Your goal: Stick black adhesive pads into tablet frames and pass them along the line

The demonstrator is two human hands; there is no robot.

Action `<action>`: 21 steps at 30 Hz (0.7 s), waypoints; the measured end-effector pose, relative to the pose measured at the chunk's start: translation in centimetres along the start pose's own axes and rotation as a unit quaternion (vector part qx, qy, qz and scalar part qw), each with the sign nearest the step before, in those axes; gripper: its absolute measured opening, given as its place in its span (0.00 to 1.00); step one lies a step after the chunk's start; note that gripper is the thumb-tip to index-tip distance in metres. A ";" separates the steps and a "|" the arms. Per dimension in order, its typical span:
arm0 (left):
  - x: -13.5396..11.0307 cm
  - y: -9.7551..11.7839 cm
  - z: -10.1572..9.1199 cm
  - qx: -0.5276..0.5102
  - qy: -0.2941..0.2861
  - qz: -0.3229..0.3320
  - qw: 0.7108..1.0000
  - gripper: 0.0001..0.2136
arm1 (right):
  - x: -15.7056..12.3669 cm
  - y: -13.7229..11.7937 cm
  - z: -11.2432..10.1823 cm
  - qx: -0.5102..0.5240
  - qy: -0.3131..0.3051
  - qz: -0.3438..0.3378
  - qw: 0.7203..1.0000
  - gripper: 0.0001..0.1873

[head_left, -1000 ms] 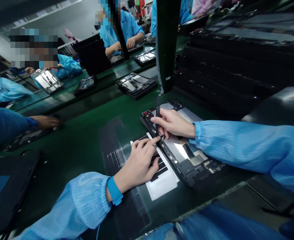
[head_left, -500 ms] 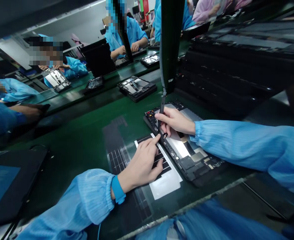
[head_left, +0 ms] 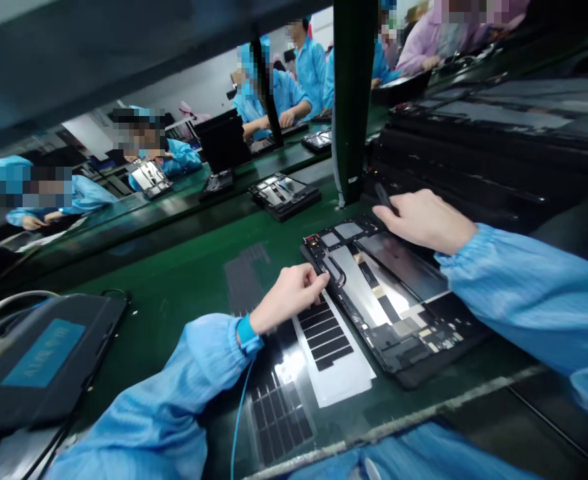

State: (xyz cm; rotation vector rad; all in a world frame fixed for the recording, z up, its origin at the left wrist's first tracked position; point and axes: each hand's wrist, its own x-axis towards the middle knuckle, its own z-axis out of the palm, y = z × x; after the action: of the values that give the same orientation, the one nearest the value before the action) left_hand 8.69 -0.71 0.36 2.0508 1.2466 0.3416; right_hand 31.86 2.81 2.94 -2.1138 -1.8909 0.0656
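Open tablet housing (head_left: pixel 389 300) on green desk (head_left: pixel 174 280), just beside white sheet with black strips (head_left: pixel 327 353). Right hand (head_left: pixel 427 220) grips black pick (head_left: pixel 383 195), lower part hidden. Left hand (head_left: pixel 289 293) curled at housing edge; any hold unclear. Dark post (head_left: pixel 353 100) blocks view beyond.

View: head-worn camera looking out from the person's head
Facing: pointing forward and down across the green workbench (head_left: pixel 174 280)
Nearness: staying close above the left hand (head_left: pixel 289 300) and right hand (head_left: pixel 424 220)

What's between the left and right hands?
In the head view, the open tablet frame lies between the left hand and the right hand, its internals facing up.
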 end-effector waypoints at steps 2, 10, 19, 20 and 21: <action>1.7 -0.1 -0.7 0.037 -0.080 -0.031 0.996 0.22 | 0.2 1.0 0.6 -0.053 -0.046 0.019 0.997 0.24; 1.2 1.0 1.4 -0.073 -0.005 -0.045 0.996 0.19 | 0.9 1.8 1.7 -0.004 -0.148 -0.022 0.989 0.24; 4.0 0.4 -3.2 -0.293 0.365 0.019 0.883 0.13 | -0.6 -0.2 1.9 0.442 -0.113 0.027 0.890 0.20; 4.4 -0.3 -4.7 -0.291 0.403 0.002 0.868 0.12 | -0.8 -0.5 2.1 0.505 -0.114 0.035 0.855 0.20; 4.9 -1.3 -6.2 -0.289 0.439 -0.017 0.851 0.11 | -0.9 -0.7 2.2 0.542 -0.113 0.040 0.832 0.20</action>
State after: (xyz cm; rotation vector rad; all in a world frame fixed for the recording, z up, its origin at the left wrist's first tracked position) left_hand 6.89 6.51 3.36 1.3317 1.4161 1.5601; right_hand 30.54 2.37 0.86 -1.3702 -1.2939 1.1515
